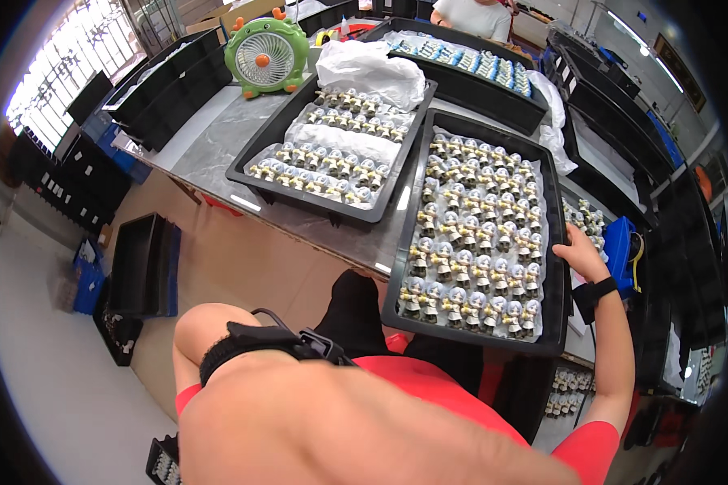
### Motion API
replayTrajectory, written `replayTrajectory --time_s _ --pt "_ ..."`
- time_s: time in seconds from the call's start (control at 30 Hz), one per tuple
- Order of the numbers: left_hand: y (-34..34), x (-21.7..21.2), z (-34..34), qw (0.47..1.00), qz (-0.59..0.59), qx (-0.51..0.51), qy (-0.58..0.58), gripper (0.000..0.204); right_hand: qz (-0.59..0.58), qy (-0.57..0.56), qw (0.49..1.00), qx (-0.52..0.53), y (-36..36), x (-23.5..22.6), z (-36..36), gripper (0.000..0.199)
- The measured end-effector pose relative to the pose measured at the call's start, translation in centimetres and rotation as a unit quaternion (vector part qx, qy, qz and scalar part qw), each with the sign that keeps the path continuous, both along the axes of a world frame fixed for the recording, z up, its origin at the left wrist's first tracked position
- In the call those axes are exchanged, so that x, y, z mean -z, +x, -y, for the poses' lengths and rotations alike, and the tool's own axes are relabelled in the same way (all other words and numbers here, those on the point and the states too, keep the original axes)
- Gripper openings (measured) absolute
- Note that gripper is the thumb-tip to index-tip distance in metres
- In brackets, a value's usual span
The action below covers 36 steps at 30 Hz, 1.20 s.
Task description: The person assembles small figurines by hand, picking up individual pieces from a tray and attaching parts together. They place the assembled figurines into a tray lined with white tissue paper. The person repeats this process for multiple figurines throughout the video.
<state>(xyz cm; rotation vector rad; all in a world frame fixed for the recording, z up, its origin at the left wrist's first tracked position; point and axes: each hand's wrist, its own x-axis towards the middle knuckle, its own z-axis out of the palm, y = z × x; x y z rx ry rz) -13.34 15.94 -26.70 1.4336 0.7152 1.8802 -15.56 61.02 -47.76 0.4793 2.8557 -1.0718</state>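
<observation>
Two hands are ours, but only the right hand (582, 252) shows clearly, closed on the right rim of a black tray (554, 307). The left arm bends up toward the camera, so the left hand (348, 420) is a blur, its fingertips out of sight; we cannot tell whether it is open or holding anything. The tray lies aslant on the grey tabletop (194, 133), its near end jutting past the edge toward us. Inside, small pale-haired figurines (461, 267) stand in close rows on a clear liner, and we judge this tray to be as good as filled. Just left of it, a second tray (372, 215) looks less finished: rows stand at its near and far parts, a bare white strip lies between, and white sheeting (368, 69) is bunched at the far end. Whether that gap is meant to be filled, we cannot say. Farther out, we see a green fan (265, 61), a deep tray (477, 89) of blue-and-white pieces, and a person in white (473, 18).
</observation>
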Motion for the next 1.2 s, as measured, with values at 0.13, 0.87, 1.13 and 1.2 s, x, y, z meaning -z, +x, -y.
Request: replayTrajectory --time_s 0.13,0.87,1.13,1.2 --pt "-1.5 -1.5 0.2 0.999 -0.018 0.027 -0.023 0.014 -0.152 0.229 0.957 -0.097 -0.6 -4.0 5.0 0.056" --pt "-14.0 17.5 -0.2 0.636 -0.416 -0.441 -0.477 0.048 -0.149 -0.024 0.880 -0.450 -2.4 -2.4 20.9 0.039" --pt "-15.0 15.5 0.1 0.640 -0.375 -0.394 -0.542 0.049 -0.164 0.125 0.853 -0.479 -1.5 -1.8 22.8 0.064" --pt "-15.0 14.8 0.3 0.631 -0.351 -0.386 -0.574 0.048 -0.177 0.131 0.856 -0.468 -1.3 -1.3 23.0 0.067"
